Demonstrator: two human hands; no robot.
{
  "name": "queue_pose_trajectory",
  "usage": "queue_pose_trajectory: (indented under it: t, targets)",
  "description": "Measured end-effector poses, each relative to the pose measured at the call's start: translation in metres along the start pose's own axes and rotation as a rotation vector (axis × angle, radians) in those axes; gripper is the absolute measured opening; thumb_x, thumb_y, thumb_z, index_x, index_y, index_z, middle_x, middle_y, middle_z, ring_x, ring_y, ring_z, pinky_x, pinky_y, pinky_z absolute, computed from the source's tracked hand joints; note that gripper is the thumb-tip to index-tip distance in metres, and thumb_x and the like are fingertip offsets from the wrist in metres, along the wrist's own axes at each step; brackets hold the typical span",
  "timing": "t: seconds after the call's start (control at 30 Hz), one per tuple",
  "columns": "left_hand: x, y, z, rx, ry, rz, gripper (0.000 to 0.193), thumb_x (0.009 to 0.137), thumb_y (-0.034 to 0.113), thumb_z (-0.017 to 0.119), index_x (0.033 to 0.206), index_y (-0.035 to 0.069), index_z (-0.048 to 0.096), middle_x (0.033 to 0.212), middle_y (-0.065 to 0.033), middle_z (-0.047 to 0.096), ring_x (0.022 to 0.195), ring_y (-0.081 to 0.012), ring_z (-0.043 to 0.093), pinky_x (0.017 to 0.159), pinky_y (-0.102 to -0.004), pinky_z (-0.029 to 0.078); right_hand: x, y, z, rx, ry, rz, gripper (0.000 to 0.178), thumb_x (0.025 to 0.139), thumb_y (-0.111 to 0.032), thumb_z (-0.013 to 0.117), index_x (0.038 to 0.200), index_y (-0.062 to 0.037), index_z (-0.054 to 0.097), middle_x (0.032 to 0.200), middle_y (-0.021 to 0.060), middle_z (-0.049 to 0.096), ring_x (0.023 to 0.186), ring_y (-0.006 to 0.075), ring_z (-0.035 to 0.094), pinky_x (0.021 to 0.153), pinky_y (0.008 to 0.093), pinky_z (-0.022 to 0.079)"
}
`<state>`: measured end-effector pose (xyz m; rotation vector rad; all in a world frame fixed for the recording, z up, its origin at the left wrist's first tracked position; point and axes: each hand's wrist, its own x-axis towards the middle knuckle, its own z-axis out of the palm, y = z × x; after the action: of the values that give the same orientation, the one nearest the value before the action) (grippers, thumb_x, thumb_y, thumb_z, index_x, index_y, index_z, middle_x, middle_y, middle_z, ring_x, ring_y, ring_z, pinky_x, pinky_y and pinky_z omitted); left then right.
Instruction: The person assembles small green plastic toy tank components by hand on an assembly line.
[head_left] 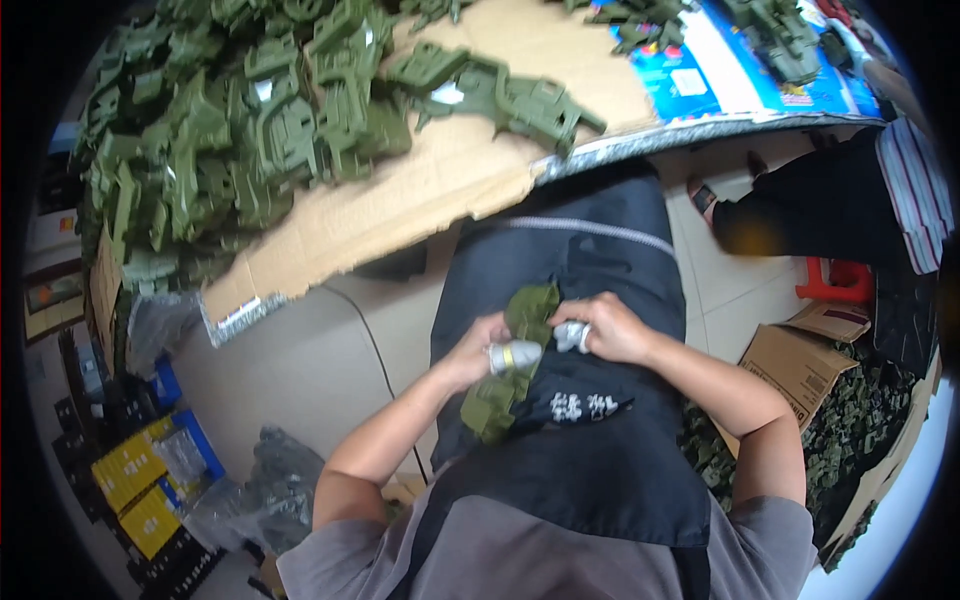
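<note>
Over my lap, an olive-green moulded plastic part (488, 408) lies lengthwise in my left hand (487, 352). The left fingers are closed round it, and a white finger cover with a yellow band sits on the thumb. At the part's right edge is my right hand (603, 328), its fingers curled in a pinch. It too wears a white covering on the thumb. Whether something small is between the right fingertips is hidden. Small white pieces (567, 405) lie on the black apron (560, 460) just below my hands.
A cardboard-covered table (400, 215) ahead bears a heap of green plastic parts (270, 110), with one part (495, 92) nearer its edge. On the right, a cardboard box (790, 375) stands by many small dark-green pieces (850, 440). Another person's leg (810, 215) and a red stool (838, 280) are beyond.
</note>
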<state>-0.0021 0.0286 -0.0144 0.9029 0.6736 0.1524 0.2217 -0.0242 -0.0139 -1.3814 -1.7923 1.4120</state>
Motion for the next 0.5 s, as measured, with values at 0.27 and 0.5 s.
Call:
queue_pose_trajectory:
  t: [0.27, 0.5]
  targets:
    - [0.006, 0.006, -0.016, -0.046, 0.033, 0.068, 0.05, 0.081, 0.017, 0.067, 0.125, 0.006, 0.046, 0.116, -0.0066, 0.056, 0.102, -0.0136, 0.055, 0.085, -0.0297, 0.046, 0.015, -0.057, -0.079, -0.552, 0.059, -0.164, 0.033, 0.07, -0.006, 0.064, 0.102, -0.0124, 0.063, 0.088, 0.0125, 0.066, 0.079, 0.0268, 0.064, 0.072, 0.0355, 0.051]
    - [0.003, -0.003, -0.009, -0.508, 0.292, 0.042, 0.052, 0.086, 0.038, 0.057, 0.126, 0.009, 0.044, 0.115, -0.0137, 0.057, 0.099, -0.0242, 0.059, 0.081, -0.0399, 0.052, 0.1, -0.035, -0.26, -0.887, 1.094, -0.146, 0.032, 0.064, 0.004, 0.059, 0.093, -0.0084, 0.058, 0.091, 0.0153, 0.05, 0.093, 0.0344, 0.05, 0.08, 0.0395, 0.041]
